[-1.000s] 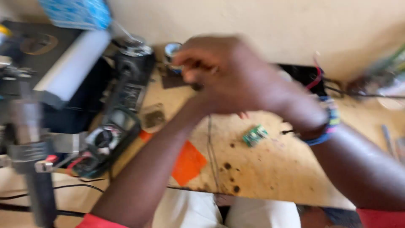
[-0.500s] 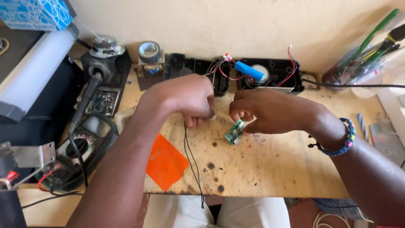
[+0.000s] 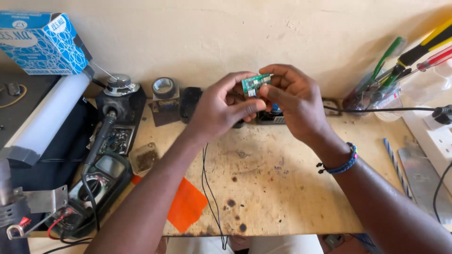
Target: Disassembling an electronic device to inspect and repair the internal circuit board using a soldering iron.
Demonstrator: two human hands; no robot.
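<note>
Up high, small flat green circuit board [image 3: 256, 83]

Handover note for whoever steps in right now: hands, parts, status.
Left hand: raised above the bench, fingertips pinching the left end of the small green circuit board.
Right hand: gripping the same board from the right; beaded bracelet on that wrist.
Board: held up in front of the wall, off the wooden workbench.
Nearby: black wires trailing over the front edge, orange sheet and multimeter at left, soldering iron in its stand.
Done: board is lifted and in both hands.
Left: it isn't set down or visibly wired to anything.
</note>
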